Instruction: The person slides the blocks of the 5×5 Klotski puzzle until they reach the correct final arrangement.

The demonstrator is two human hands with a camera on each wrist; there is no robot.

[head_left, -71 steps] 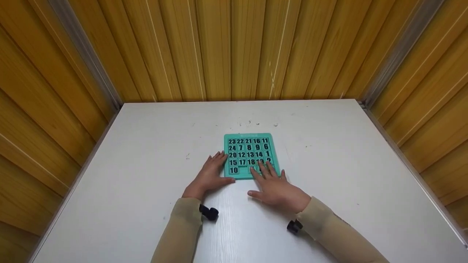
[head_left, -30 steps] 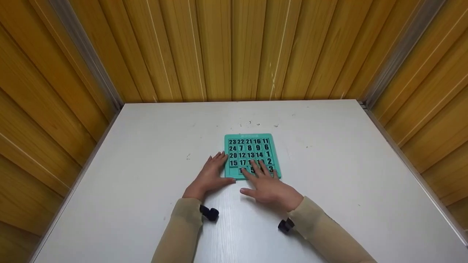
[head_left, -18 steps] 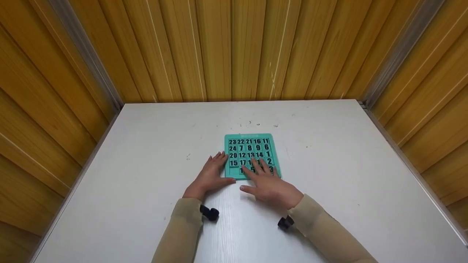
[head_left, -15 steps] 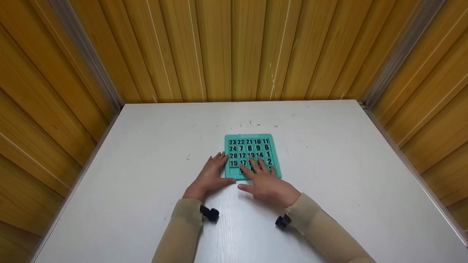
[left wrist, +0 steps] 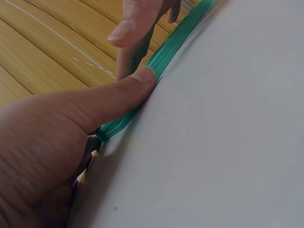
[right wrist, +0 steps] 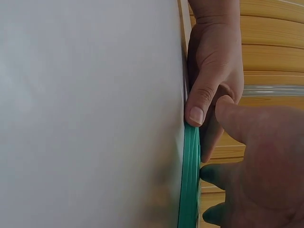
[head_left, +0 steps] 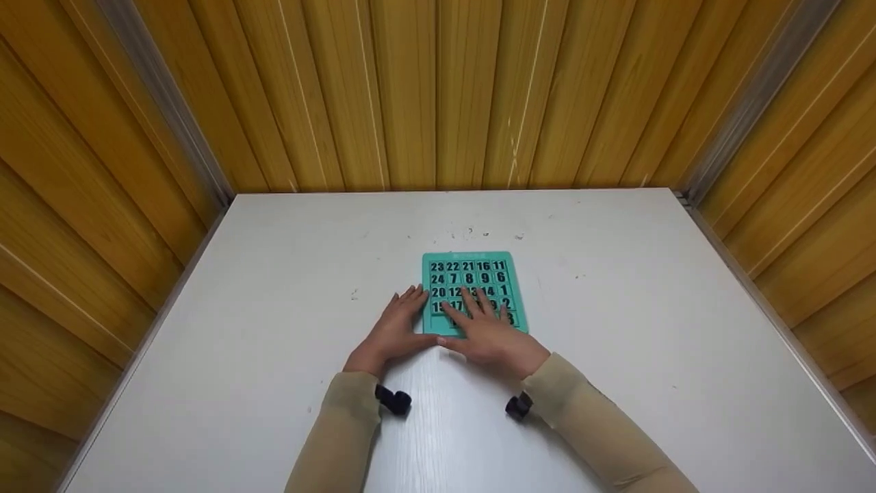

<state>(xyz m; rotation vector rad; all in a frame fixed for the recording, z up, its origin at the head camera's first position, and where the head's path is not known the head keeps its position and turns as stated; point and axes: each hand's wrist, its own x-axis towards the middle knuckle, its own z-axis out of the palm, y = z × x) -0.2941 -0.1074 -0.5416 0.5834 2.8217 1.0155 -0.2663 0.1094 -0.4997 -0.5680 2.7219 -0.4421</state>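
"Grip?"
"Left hand [head_left: 393, 329] has thumb and fingers apart, touching the number board's [head_left: 469, 279] near and left edges. Right hand [head_left: 493, 339] has fingers spread over its lower tiles [head_left: 508, 301]."
"Board?"
"Flat on white table [head_left: 308, 260]. Yellow panelling [head_left: 410, 96] beyond it."

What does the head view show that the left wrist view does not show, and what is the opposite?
Only head view: numbered tiles, beige sleeves and black wrist devices.

Only left wrist view: the ridged side edge of the green board close up, and a clear gap between left thumb and right thumb, which seem to meet in the head view.

Both: the left grip, right grip, board, white table and wooden wall.
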